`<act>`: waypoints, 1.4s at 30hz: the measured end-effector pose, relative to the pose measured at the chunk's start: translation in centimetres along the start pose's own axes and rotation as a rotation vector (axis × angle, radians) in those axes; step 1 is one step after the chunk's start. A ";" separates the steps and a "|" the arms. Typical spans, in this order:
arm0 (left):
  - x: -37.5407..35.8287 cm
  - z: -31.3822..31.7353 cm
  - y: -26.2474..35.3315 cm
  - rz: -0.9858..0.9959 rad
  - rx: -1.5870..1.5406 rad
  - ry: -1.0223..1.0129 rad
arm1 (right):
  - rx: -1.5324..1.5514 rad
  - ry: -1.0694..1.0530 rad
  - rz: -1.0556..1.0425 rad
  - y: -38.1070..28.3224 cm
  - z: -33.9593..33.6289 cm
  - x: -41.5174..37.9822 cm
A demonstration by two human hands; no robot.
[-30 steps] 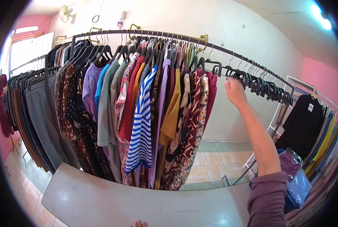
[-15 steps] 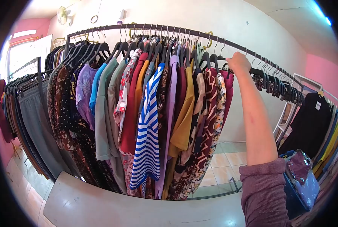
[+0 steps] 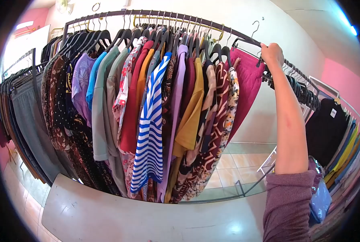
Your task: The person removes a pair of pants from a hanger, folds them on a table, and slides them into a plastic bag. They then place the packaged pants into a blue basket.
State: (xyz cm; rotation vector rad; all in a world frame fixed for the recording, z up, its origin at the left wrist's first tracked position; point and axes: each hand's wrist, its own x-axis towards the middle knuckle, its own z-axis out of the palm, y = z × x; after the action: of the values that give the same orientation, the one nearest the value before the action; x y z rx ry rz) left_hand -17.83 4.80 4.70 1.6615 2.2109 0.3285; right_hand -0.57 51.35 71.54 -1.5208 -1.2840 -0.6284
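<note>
My right hand point(image 3: 273, 55) is raised at the rail on the right, its fingers closed round the end of a black clip hanger point(image 3: 250, 42). Magenta trousers point(image 3: 246, 76) hang from that hanger, turned partly to face me, and its hook stands above the rail. Left of them, many garments on black hangers fill the rail point(image 3: 168, 15), among them a blue and white striped shirt point(image 3: 151, 121) and a mustard shirt point(image 3: 192, 113). My left hand is out of view.
A pale table point(image 3: 119, 213) spans the bottom. Bare black clip hangers point(image 3: 298, 86) crowd the rail's right part. Grey trousers point(image 3: 35, 121) hang at the left. A black garment point(image 3: 327, 129) and plastic-wrapped items point(image 3: 320, 199) are at the right.
My right hand has pulled the hanger with the magenta trousers to the right and turned it; its hook is now off the rail. The view has shifted, so the rack sits higher.
</note>
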 end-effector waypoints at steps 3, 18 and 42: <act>-0.2 -1.9 0.6 0.009 -0.036 0.025 | -0.057 -0.044 -0.049 2.5 -1.3 -0.3; 0.3 2.8 -2.3 0.094 -0.108 0.210 | 0.220 -0.018 -0.422 17.5 -16.2 -15.7; 6.6 -3.6 26.1 0.721 -0.629 0.312 | 0.136 -0.087 -0.259 39.4 -53.0 -38.3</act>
State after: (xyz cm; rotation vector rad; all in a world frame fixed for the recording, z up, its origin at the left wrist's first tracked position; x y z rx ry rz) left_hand 1.89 18.65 17.18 2.0212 1.3401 1.3777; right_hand 35.65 -9.68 43.42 -1.2933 -1.5736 -0.6306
